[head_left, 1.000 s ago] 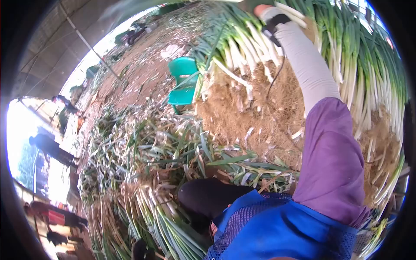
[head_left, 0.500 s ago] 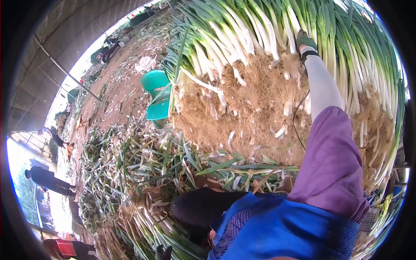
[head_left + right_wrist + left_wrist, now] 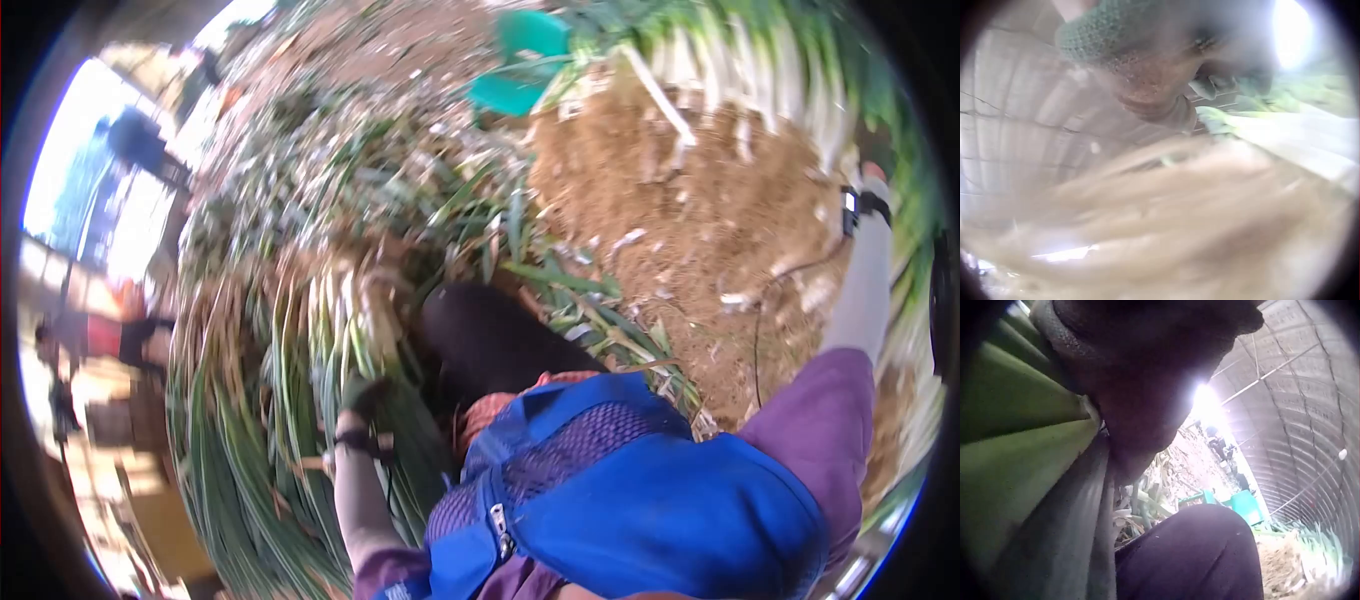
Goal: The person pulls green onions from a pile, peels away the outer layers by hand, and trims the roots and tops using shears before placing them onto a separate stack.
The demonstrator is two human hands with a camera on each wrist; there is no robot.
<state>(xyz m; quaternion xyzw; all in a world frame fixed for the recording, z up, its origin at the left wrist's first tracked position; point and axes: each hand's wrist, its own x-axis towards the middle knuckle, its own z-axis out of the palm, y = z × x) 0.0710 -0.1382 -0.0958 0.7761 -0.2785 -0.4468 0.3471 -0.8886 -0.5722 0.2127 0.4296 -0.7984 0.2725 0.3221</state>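
In the head view my gloved left hand (image 3: 366, 395) lies over the nearer pile of leeks (image 3: 240, 430), where pale shafts meet long green leaves. In the left wrist view broad leek leaves (image 3: 1029, 444) converge beside that dark, shadowed hand (image 3: 1141, 375); I cannot tell if its fingers close round them. At the far right my right hand (image 3: 878, 148), blurred, is beside the larger leek heap (image 3: 770, 70). The right wrist view shows a green-cuffed glove (image 3: 1147, 75) with loosely bent fingers and a gap before the thumb, just above a pale leek (image 3: 1291, 134).
A green plastic chair (image 3: 530, 45) stands beyond a mass of brown roots (image 3: 690, 190). Cut leaves and trimmings (image 3: 330, 180) cover the ground ahead. My dark-clothed knee (image 3: 490, 325) is between the two piles. Other people (image 3: 105, 330) are at the left edge, one in red and black.
The head view has turned, so the chair sits higher and farther right. My left hand has come into view onto the nearer leeks. My right hand, earlier blurred high up, is beside the heap.
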